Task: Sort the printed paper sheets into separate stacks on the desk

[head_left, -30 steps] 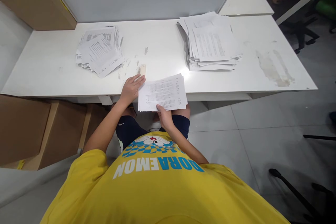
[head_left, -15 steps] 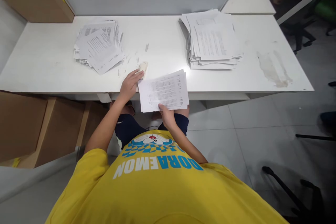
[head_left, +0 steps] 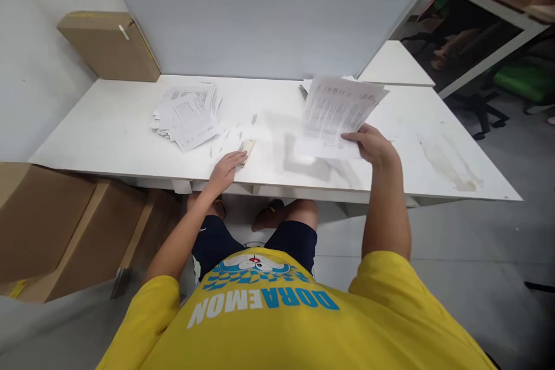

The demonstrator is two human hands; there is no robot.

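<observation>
Printed sheets of paper [head_left: 333, 107] are pinched in my right hand [head_left: 375, 144], with the thumb on top. They are tilted up over the right side of the desk, in front of a larger paper stack that they mostly hide. My left hand [head_left: 226, 172] rests at the desk's front, its fingers over a small cream-coloured block-shaped object [head_left: 247, 151]; its exact kind is not clear. Beyond that hand, to the left, a loose pile of printed papers [head_left: 187, 115] lies on the desk.
The white desk [head_left: 269, 127] backs onto a grey panel [head_left: 260, 17]. A cardboard box [head_left: 108, 46] stands at its back left corner, and more cardboard boxes [head_left: 87, 231] are below at left. Office chairs [head_left: 520, 81] stand at the far right, near part of another person.
My right hand has carried the sheets from in front of me up and right, over the right stack. My left hand stays on the cream object. The camera view has tilted up.
</observation>
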